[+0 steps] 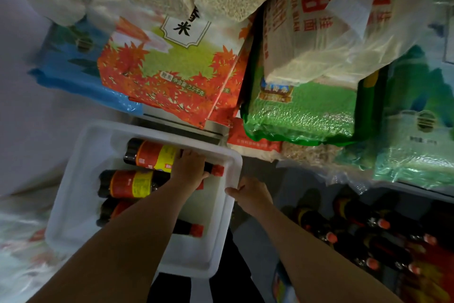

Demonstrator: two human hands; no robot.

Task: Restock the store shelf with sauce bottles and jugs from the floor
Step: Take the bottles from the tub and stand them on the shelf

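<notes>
White plastic bin on the floor, dark bottles lying inside. Left hand reaches in, fingers curled over the top bottle near its neck, red cap poking out just right of it. Two more bottles lie just below that hand. Right hand grips the bin's rim, thumb hooked over the edge.

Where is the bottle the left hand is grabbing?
In the head view, the bottle lies on its side at the far end of the white bin, left of centre, under the left hand, with another bottle just nearer.
</notes>
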